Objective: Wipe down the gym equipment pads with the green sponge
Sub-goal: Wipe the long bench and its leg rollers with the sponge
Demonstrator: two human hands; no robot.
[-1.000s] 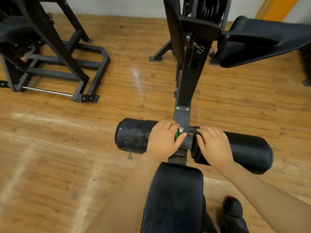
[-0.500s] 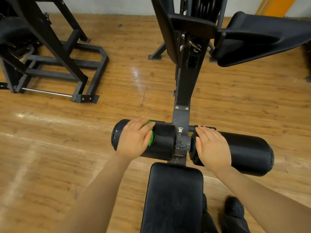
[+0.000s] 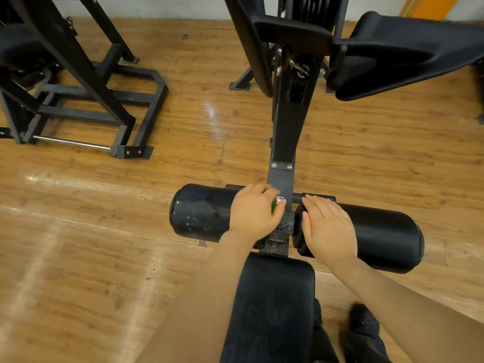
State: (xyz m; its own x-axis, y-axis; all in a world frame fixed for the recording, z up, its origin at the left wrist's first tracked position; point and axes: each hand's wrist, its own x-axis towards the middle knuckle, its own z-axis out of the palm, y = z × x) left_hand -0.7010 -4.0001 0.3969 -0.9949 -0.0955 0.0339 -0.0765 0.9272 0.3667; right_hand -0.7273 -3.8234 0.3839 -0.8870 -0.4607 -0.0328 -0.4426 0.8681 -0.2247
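Green shows only as a sliver now: the sponge [image 3: 273,204] peeks out between thumb and fingers of my left hand [image 3: 255,212], which curls over it and presses it onto the left roller pad [image 3: 201,212] right beside the centre post [image 3: 281,179]. Half a second ago that same hand sat out near the pad's free end; a full second ago it was in by the post, as it is now. So I read this as one full stroke out and back along the top of the roller. Pale speckles dot the outer part of the pad, droplets or residue, I cannot tell which.

My right hand [image 3: 327,229] has not shifted across all three views. It lies flat on the inner end of the right roller pad [image 3: 379,237], fingers straight and close together, holding nothing, and I judge it is simply steadying the machine.

For the task, the top of the left roller has had a pass, but its underside and far face are hidden from me. Both the right roller and the seat pad [image 3: 272,305] look dry and, by my guess, are yet to be wiped.
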